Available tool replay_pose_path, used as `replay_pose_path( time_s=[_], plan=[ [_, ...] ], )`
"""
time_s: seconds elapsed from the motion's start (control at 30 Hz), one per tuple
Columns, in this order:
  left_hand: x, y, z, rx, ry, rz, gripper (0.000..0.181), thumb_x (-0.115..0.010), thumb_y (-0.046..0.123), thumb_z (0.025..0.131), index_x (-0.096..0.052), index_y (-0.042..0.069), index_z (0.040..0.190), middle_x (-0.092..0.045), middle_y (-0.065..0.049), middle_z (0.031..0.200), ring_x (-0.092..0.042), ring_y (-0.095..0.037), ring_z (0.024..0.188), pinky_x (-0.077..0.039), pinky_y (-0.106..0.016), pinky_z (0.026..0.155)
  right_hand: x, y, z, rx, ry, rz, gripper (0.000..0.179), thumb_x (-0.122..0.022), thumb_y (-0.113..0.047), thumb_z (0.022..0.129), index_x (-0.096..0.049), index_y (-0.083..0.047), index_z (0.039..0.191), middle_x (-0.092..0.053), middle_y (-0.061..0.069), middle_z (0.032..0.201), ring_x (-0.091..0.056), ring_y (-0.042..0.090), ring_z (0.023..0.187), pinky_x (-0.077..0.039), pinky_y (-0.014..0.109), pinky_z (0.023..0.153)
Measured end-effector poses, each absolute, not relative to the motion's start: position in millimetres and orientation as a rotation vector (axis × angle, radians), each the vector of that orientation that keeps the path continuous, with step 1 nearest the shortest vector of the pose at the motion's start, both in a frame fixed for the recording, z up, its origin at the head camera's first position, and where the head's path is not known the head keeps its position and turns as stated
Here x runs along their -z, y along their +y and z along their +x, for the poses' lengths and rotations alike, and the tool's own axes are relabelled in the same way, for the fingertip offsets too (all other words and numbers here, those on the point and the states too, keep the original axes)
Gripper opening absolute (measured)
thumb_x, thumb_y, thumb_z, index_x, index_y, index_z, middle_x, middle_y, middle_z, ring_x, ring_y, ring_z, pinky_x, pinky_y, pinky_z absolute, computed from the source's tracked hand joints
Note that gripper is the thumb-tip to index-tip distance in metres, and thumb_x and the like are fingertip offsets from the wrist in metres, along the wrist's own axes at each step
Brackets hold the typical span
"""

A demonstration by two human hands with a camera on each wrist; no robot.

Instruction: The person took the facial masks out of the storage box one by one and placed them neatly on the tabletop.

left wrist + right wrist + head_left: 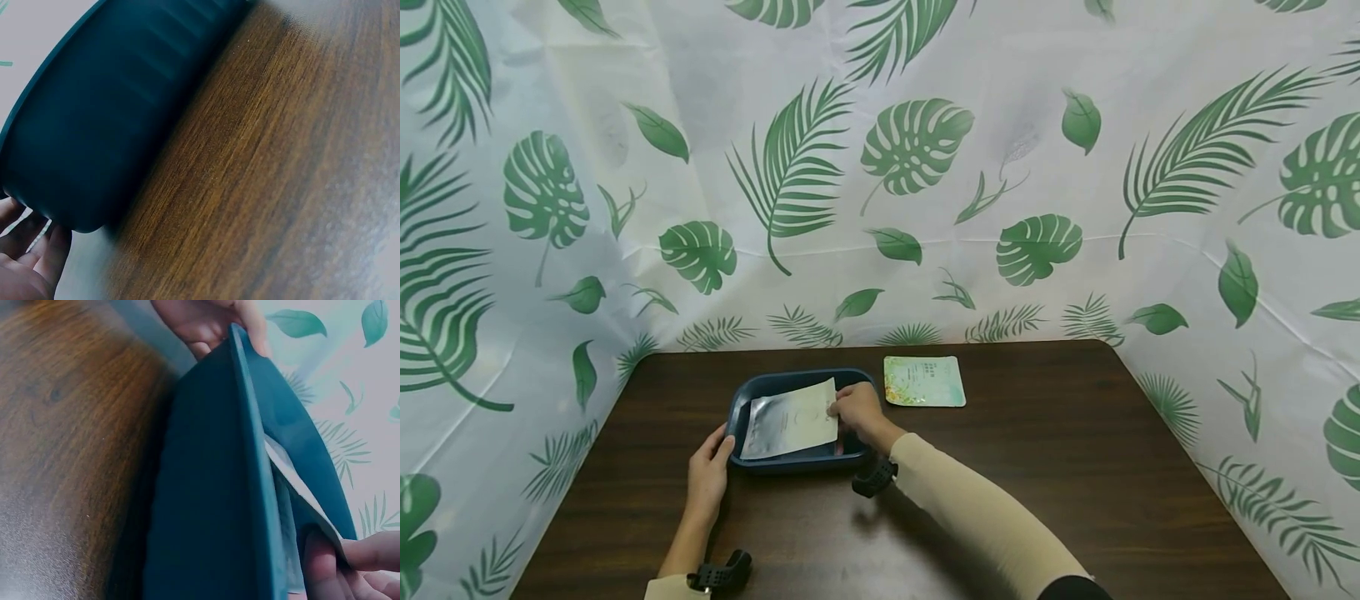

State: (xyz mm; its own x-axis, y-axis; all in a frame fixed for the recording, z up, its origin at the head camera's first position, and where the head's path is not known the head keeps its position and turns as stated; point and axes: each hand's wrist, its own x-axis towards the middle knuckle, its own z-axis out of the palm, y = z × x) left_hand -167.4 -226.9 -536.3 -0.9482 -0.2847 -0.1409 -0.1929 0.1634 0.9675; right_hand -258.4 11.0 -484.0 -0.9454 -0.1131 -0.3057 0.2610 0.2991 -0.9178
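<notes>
A dark blue plastic basin (775,468) stands on the table. My left hand (707,475) grips its left end, thumb over the rim and fingers against the outer wall; in the left wrist view those fingers (55,250) touch the basin's end. Inside the basin lies a flat silver-and-cream sachet (793,421), tilted, with its right edge raised. My right hand (859,412) pinches that edge between thumb and fingers, as the right wrist view also shows. Beneath it, something pale (289,544) shows inside the basin, its kind unclear.
A pale green sachet (925,382) with a flower print lies flat on the table, right of the basin and near the back edge. The dark wooden table (1037,467) meets a leaf-printed curtain (940,275) at the back and sides.
</notes>
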Motion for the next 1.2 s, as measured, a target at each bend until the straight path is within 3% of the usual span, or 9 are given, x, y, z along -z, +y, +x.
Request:
replay_pose_path(
  time_s=[0.2, 0.43, 0.6, 0.97, 1.2],
  plan=[
    [536.6, -226.7, -167.7, 1.937, -2.336, 0.486, 0.052, -0.042, 0.027, 0.105, -0.035, -0.001, 0.148, -0.034, -0.023, 0.154, -0.03, -0.033, 0.142, -0.026, -0.048, 0.116, 482.3, 20.8, -266.1, 1.706, 2.211, 0.098, 0.023, -0.067, 0.001, 0.085, -0.068, 0.008, 0.107, -0.067, 0.018, 0.1, -0.063, 0.015, 0.067, -0.059, 0.034, 0.065],
    [535.7, -227.9, -168.2, 1.928, -2.353, 0.492, 0.053, -0.041, 0.028, 0.105, -0.034, 0.0, 0.149, -0.033, -0.023, 0.155, -0.027, -0.034, 0.144, -0.021, -0.051, 0.119, 478.6, 34.5, -275.4, 1.739, 2.151, 0.103, 0.027, -0.067, -0.001, 0.086, -0.066, 0.008, 0.112, -0.069, 0.018, 0.099, -0.063, 0.014, 0.068, -0.054, 0.024, 0.057],
    [536.0, -228.4, -168.5, 1.916, -2.361, 0.492, 0.052, -0.042, 0.026, 0.105, -0.034, -0.001, 0.149, -0.033, -0.023, 0.155, -0.026, -0.035, 0.145, -0.019, -0.052, 0.119, 476.5, 44.5, -280.0, 1.749, 2.124, 0.135, 0.029, -0.067, -0.002, 0.087, -0.066, 0.007, 0.114, -0.069, 0.018, 0.101, -0.063, 0.015, 0.07, -0.057, 0.027, 0.062],
    [533.8, -226.6, -169.3, 1.905, -2.376, 0.516, 0.053, -0.041, 0.028, 0.106, -0.033, -0.001, 0.149, -0.031, -0.024, 0.156, -0.024, -0.037, 0.146, -0.02, -0.053, 0.118, 469.8, 70.1, -291.8, 1.849, 2.093, 0.137, 0.027, -0.067, 0.0, 0.087, -0.065, 0.007, 0.113, -0.07, 0.017, 0.099, -0.065, 0.014, 0.069, -0.054, 0.026, 0.059],
    [533.7, -227.1, -169.5, 1.921, -2.37, 0.542, 0.052, -0.04, 0.025, 0.106, -0.032, 0.0, 0.15, -0.029, -0.023, 0.157, -0.025, -0.037, 0.146, -0.019, -0.053, 0.119, 463.8, 95.8, -304.1, 1.885, 2.068, 0.144, 0.03, -0.066, 0.0, 0.087, -0.064, 0.008, 0.117, -0.071, 0.011, 0.091, -0.067, 0.014, 0.066, -0.055, 0.027, 0.06]
  ],
)
